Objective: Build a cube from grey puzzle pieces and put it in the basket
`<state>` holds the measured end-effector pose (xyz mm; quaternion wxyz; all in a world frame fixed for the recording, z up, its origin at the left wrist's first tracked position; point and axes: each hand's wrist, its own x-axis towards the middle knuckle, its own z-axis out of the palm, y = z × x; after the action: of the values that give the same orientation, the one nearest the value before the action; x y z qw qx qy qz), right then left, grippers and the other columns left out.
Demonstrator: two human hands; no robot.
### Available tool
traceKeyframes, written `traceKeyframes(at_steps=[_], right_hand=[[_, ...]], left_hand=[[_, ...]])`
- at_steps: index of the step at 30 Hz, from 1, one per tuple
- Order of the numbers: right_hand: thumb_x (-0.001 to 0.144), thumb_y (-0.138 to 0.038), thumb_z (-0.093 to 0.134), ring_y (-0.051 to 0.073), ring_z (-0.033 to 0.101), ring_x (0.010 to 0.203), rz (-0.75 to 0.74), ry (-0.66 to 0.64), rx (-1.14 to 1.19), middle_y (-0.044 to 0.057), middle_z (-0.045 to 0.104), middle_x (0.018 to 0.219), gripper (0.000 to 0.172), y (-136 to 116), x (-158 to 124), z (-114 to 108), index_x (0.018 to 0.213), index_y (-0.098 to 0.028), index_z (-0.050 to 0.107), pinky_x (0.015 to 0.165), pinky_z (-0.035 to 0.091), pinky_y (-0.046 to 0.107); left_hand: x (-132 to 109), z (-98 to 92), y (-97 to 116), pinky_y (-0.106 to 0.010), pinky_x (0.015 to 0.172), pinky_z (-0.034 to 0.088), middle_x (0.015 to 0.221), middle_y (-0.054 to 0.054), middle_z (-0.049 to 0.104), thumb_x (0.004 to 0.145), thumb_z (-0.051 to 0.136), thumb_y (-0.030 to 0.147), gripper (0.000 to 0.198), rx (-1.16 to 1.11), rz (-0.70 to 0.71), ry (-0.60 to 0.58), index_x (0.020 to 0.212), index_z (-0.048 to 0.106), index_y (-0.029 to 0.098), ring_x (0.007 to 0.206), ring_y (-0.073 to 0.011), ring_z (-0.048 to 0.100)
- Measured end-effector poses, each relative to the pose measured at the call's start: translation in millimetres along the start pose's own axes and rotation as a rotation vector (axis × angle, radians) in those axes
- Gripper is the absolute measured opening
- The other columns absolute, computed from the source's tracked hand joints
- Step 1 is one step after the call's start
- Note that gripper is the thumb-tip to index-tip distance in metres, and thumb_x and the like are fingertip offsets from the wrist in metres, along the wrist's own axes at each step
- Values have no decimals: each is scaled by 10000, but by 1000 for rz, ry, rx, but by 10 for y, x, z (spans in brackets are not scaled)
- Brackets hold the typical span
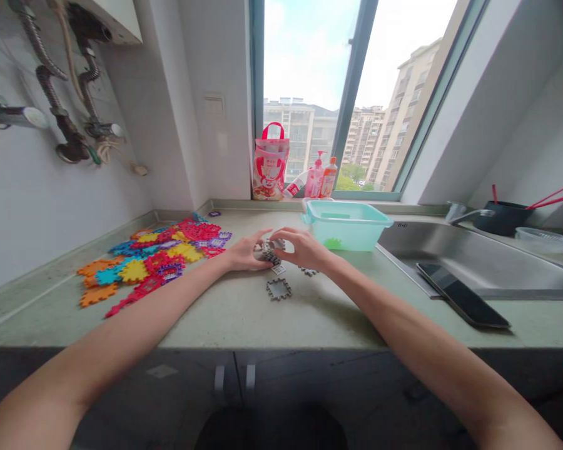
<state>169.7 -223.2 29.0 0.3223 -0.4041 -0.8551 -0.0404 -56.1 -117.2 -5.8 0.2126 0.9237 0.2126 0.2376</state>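
My left hand [246,251] and my right hand [306,247] meet over the middle of the counter. Between them is a small group of grey toothed building pieces [273,255], gripped by the fingers of both hands and partly hidden by them. Just below lies a grey square frame piece [278,289] with notched edges, flat on the counter. Another grey toothed piece [309,271] shows partly from under my right wrist. To the left spreads a loose pile of colored toothed pieces, among them a yellow piece [134,271] and an orange piece [98,295].
A teal plastic tub [351,234] with something green inside stands behind my right hand. A dark phone-like slab [460,294] lies by the steel sink [488,253]. A red-handled bag [270,169] and bottles [327,178] line the windowsill.
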Motion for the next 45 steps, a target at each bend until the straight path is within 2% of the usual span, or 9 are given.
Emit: traceKeyframes(at_steps=[9, 15, 18, 21, 28, 34, 37, 41, 45], right_hand=[[984, -272, 624, 215, 701, 1117, -46, -6, 19, 91, 742, 1223, 241, 52, 42, 166, 1198, -226, 726, 1028, 517, 351], [1013, -319, 586, 226, 715, 1140, 46, 31, -41, 88, 753, 1261, 271, 162, 0, -206, 1216, -231, 743, 1030, 520, 364], [1003, -308, 584, 213, 758, 951, 233, -102, -139, 66, 809, 1074, 251, 283, -68, -396, 1144, -228, 776, 892, 549, 326], [973, -418, 624, 249, 757, 932, 421, -284, -340, 84, 811, 1044, 281, 332, -129, -465, 1090, -231, 797, 846, 540, 336], [892, -793, 524, 331, 752, 945, 689, -558, -511, 210, 788, 1019, 714, 181, -125, -398, 994, -153, 824, 783, 544, 360], [820, -565, 722, 321, 743, 957, 647, -453, -491, 160, 797, 1038, 459, 168, -135, -336, 1068, -188, 801, 768, 532, 345], [829, -482, 739, 279, 733, 910, 569, -257, -402, 112, 793, 995, 378, 169, -117, -320, 1084, -205, 778, 804, 523, 344], [887, -344, 719, 205, 705, 932, 287, 40, -171, 74, 756, 1081, 287, 114, -56, -229, 1145, -222, 747, 870, 519, 316], [938, -315, 701, 193, 679, 978, 78, 119, -17, 70, 731, 1099, 246, 57, -15, -25, 1165, -226, 739, 900, 525, 315]], left_hand=[[5, 1, -23, -390, 1010, 523, 1201, -61, 755, 728, 823, 580, 1119, 34, -9, 22, 1647, 299, 214, 1076, -272, 724], [0, 1, -42, -416, 979, 557, 1107, -86, 735, 682, 868, 573, 1165, 20, -52, 55, 1642, 329, 194, 1053, -285, 728], [0, 9, -69, -450, 997, 565, 1130, -109, 726, 647, 896, 564, 1179, -17, -61, 69, 1631, 361, 195, 1062, -301, 730], [-1, 18, -86, -461, 1031, 554, 1144, -102, 720, 661, 888, 564, 1170, -28, -61, 65, 1635, 348, 207, 1096, -292, 719], [-12, 8, -47, -484, 1061, 537, 1219, -137, 694, 679, 874, 600, 1188, 0, -108, 35, 1648, 317, 199, 1116, -298, 713], [-5, 5, -16, -478, 1068, 538, 1190, -129, 712, 663, 881, 589, 1180, -31, -104, 50, 1631, 345, 180, 1121, -294, 710], [-3, 10, -15, -468, 1071, 533, 1181, -132, 720, 676, 874, 576, 1172, -46, -93, 42, 1631, 339, 157, 1136, -290, 704], [-7, -3, 8, -459, 1074, 525, 1169, -110, 745, 691, 867, 545, 1151, -102, -66, 14, 1633, 322, 170, 1149, -285, 704], [-15, -34, 63, -451, 1057, 528, 1163, -98, 758, 699, 867, 513, 1097, -123, -44, -23, 1614, 354, 190, 1127, -286, 712]])
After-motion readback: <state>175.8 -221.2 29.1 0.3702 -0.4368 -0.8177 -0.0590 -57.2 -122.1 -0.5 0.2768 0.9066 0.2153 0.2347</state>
